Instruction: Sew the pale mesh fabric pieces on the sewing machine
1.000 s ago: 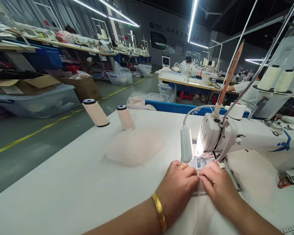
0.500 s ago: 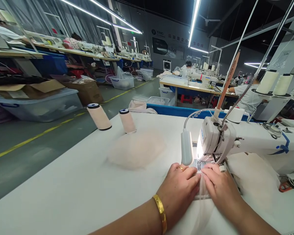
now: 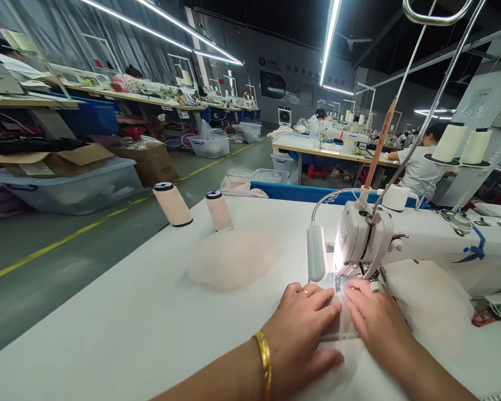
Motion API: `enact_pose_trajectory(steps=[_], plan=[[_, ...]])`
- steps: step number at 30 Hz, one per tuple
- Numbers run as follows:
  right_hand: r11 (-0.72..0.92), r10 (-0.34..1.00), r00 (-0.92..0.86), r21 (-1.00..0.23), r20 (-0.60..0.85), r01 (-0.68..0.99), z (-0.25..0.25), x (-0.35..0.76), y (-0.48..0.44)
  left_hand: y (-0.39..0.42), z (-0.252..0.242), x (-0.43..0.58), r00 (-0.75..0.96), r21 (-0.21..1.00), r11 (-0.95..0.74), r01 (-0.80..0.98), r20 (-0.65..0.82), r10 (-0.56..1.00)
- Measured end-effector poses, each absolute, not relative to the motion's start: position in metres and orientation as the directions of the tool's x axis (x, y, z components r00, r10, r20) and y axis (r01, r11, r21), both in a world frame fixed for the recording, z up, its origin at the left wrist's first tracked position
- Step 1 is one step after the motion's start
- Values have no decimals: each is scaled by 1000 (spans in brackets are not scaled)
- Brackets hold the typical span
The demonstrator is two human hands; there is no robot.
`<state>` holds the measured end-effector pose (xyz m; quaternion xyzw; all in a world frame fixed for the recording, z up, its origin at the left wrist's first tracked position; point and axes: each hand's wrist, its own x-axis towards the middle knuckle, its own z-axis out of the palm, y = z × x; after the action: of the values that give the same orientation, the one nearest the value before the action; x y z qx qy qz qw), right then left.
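A strip of sheer pale fabric [image 3: 343,323] runs toward me from under the presser foot [image 3: 338,283] of a white sewing machine [image 3: 359,239]. Left of the foot, my left hand [image 3: 303,320] lies with fingers stretched over the fabric's edge, its thumb spread well away. It wears a ring and a gold bangle [image 3: 264,356]. My right hand [image 3: 378,314] is just right of the foot, fingers bent together and gripping the fabric's edge; the fingertips' underside is hidden. A grey lamp [image 3: 316,253] hangs beside the lit needle area.
Two peach thread cones [image 3: 173,205] stand at the table's far left edge. Sheer pale fabric piles [image 3: 236,259] lie left of the machine and under its arm. An orange-handled tool [image 3: 483,318] lies at right. Other workers sit at machines beyond.
My left thumb has swung out toward me, away from the fingers, while the left fingers stay by the foot. My right hand keeps nearly the same place. The view has shifted slightly.
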<state>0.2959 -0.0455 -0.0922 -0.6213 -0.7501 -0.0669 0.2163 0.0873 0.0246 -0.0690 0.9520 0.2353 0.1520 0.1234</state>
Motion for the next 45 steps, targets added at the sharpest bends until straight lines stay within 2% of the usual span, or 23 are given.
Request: enact_pose_trajectory(steps=[2,5,8,11,13,16,20,26,35,39,41,45], plan=[[266,913,-169,-229,371,936,-82,298,-54,20,-64,80,868,299,-865,402,175,464],[346,932,-266,-379,246,859,-62,303,-66,15,-67,75,876,289,-872,396,167,453],[384,921,-365,-464,133,799,-47,305,-71,15,-75,80,865,337,-871,357,234,445],[404,913,-378,-475,155,781,-47,305,-67,19,-79,90,809,400,-851,339,338,481],[386,922,-328,-497,205,777,-52,304,-63,23,-78,96,761,474,-811,343,367,536],[306,945,-174,-563,277,768,-60,301,-60,28,-72,104,733,574,-739,353,321,600],[226,934,34,-660,357,717,-64,296,-59,38,-66,111,739,584,-720,376,280,613],[198,929,139,-776,344,599,-62,289,-57,50,-65,114,741,632,-679,374,236,628],[257,899,101,-700,426,667,-69,291,-58,47,-62,113,727,679,-637,365,219,650],[287,891,62,-663,450,692,-68,293,-58,48,-64,111,744,682,-674,285,286,604],[314,898,-17,-613,439,725,-65,295,-60,47,-68,108,752,624,-750,220,381,538],[445,889,-336,-423,311,789,-55,297,-67,40,-79,99,729,417,-900,126,577,369]])
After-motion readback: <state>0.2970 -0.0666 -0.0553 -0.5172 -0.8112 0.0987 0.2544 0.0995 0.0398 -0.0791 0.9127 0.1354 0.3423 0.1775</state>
